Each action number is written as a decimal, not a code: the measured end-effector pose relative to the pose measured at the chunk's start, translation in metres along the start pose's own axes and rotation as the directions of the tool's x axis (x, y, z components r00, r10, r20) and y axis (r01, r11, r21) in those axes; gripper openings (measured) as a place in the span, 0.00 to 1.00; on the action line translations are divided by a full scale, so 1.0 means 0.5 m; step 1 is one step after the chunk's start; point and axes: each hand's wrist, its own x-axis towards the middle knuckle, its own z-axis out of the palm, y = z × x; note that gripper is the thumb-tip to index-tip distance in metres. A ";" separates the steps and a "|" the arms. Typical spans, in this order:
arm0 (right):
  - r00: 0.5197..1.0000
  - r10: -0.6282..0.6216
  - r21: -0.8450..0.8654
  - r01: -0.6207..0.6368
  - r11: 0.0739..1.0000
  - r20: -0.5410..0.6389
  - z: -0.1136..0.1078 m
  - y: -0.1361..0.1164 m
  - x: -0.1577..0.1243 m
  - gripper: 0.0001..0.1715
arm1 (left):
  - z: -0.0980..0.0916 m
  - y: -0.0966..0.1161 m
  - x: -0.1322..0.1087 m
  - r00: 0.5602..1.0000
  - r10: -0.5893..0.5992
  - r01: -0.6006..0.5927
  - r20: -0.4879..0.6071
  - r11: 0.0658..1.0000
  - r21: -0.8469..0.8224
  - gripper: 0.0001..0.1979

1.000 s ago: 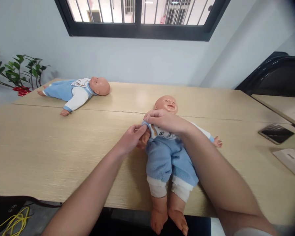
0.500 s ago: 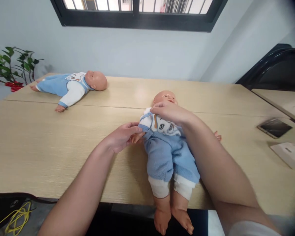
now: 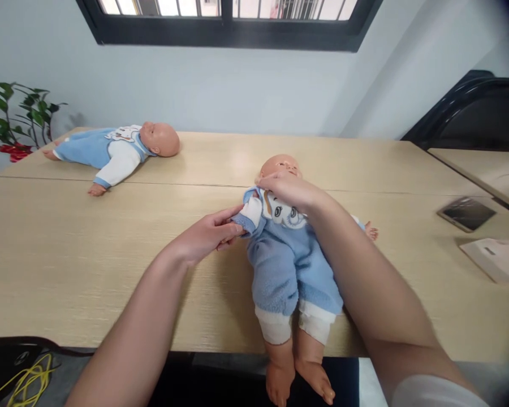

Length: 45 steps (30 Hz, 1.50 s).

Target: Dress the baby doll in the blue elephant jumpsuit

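A baby doll (image 3: pixel 275 265) in a blue-and-white outfit lies on its back, its bare feet over the table's front edge. My left hand (image 3: pixel 214 233) is closed on the blue cuff of the sleeve (image 3: pixel 248 217) at the picture's left, pulling it outward; the doll's hand on that side is mostly hidden. At the collar, just below the doll's head (image 3: pixel 280 164), my right hand (image 3: pixel 286 188) grips the shoulder edge of the outfit with its fingertips. My right forearm crosses over the doll's chest and covers part of its other arm.
A second baby doll (image 3: pixel 123 148) in matching clothes lies at the table's back left. On the right are a phone (image 3: pixel 466 213) and a white flat box-like item (image 3: pixel 498 257). A plant (image 3: pixel 21 113) stands far left, a black chair (image 3: pixel 475 113) back right, and a yellow cord (image 3: pixel 31 381) lower left.
The sleeve has been drawn further over the doll's hand, and the fabric at that shoulder has opened, showing some skin. My left hand has shifted slightly left. The camera view has turned a little.
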 end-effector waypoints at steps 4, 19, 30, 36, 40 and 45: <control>0.994 0.010 -0.004 -0.010 1.000 0.107 0.003 -0.040 -0.001 0.30 | 0.010 -0.002 -0.003 0.997 0.008 -0.002 -0.073 0.997 0.082 0.37; 0.942 -0.022 -0.609 0.234 0.758 0.334 -0.023 -0.136 0.046 0.18 | 0.020 0.009 -0.010 0.968 0.028 0.006 -0.250 0.991 0.135 0.36; 0.927 -0.087 -0.697 0.334 0.635 0.366 0.039 -0.168 0.031 0.04 | 0.005 -0.001 -0.012 0.988 0.119 -0.093 -0.094 0.964 0.248 0.17; 0.789 -0.271 -0.776 0.604 0.183 0.551 0.056 -0.159 0.051 0.11 | 0.003 0.002 -0.016 0.987 0.139 -0.108 -0.077 0.943 0.314 0.14; 0.482 -0.342 -0.558 0.812 -0.169 0.806 0.028 -0.159 0.044 0.14 | 0.001 0.005 -0.017 0.988 0.127 -0.094 -0.090 0.947 0.306 0.15; 0.624 -0.259 -0.641 0.767 0.021 0.737 0.019 -0.165 0.049 0.09 | 0.003 0.007 -0.020 0.991 0.120 -0.098 -0.063 0.955 0.280 0.15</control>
